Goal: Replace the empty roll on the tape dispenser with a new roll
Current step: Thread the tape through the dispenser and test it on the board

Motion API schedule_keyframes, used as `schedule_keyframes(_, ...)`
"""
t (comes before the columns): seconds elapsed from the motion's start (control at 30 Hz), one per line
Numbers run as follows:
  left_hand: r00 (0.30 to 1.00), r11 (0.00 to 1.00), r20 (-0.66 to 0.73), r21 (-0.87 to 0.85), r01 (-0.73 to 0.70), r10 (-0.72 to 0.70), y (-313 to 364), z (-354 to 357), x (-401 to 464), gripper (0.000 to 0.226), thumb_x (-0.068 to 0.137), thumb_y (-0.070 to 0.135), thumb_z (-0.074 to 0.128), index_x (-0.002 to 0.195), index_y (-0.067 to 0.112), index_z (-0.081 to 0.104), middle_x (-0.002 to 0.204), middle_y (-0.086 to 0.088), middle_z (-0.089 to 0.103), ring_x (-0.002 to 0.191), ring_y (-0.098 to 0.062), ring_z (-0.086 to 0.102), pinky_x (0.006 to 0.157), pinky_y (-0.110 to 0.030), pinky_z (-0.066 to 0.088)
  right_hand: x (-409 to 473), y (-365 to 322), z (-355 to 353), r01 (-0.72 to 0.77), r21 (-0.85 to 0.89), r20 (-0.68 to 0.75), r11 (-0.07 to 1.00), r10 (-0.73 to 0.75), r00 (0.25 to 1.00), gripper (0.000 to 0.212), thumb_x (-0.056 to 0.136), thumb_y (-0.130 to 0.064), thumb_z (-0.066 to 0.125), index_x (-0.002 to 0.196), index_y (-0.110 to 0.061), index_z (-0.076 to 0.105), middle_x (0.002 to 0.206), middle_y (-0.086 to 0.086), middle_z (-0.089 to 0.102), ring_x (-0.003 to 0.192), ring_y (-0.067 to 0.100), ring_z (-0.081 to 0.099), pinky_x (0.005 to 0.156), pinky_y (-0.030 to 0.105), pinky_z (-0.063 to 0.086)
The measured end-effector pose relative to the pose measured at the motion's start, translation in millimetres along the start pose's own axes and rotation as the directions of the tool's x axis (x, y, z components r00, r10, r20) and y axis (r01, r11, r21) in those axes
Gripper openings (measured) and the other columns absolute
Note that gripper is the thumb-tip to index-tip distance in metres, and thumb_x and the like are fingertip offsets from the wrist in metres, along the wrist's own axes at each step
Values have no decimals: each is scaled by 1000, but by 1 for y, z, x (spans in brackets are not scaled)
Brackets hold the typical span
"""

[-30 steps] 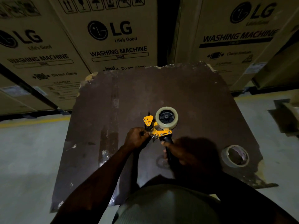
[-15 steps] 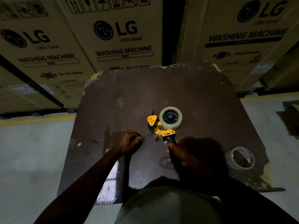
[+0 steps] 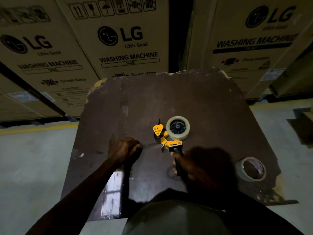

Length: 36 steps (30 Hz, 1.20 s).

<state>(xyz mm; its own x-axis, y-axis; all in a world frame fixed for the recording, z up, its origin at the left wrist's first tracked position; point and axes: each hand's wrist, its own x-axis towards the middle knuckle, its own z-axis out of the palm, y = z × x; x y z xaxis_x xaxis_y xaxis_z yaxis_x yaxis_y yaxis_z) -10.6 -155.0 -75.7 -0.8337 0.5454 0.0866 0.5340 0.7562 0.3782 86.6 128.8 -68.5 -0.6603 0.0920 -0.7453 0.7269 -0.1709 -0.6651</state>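
Note:
A yellow and black tape dispenser (image 3: 166, 140) lies on the dark brown board (image 3: 186, 99). A full clear tape roll (image 3: 177, 128) sits on its black hub. My right hand (image 3: 188, 164) is closed around the dispenser's black handle. My left hand (image 3: 126, 150) pinches the free end of a clear tape strip (image 3: 150, 145), stretched out leftward from the dispenser's mouth. A nearly bare roll core (image 3: 252, 168) lies flat on the board at the right.
Tall cardboard washing-machine boxes (image 3: 122, 39) stand close behind the board. Grey concrete floor (image 3: 33, 167) with a yellow line surrounds it. The board's edges are chipped, and a glossy patch shines near its front edge.
My left hand has drawn away to the left from the dispenser's mouth, pulling a length of clear tape out. The right hand stays on the handle.

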Motion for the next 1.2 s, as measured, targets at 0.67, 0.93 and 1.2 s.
schedule_keyframes(0.67,967,969,152,-106,222,-205,36,-1,113,30,93,35,54,86,14,74,78,-5,74,71,-24,66,66,-38,54,15,7,-15,-64,-37,83,997,67,994,15,95,-25,66,96,-10,62,60,5,63,48,21,62,50,34,54)
schedule_keyframes(0.93,894,741,124,-517,429,-431,42,24,108,7,79,26,67,84,22,71,82,-2,77,79,-21,73,77,-42,59,22,15,-16,-100,-13,90,995,101,991,35,87,-36,74,105,-8,68,92,19,69,70,33,68,67,51,59)
schedule_keyframes(1.2,804,486,202,-707,515,-559,63,26,104,28,87,40,62,75,16,68,77,-7,73,72,-22,68,74,-42,57,17,10,-17,-118,-28,86,993,120,989,39,93,-34,68,114,-1,64,87,18,66,64,30,65,63,49,59)
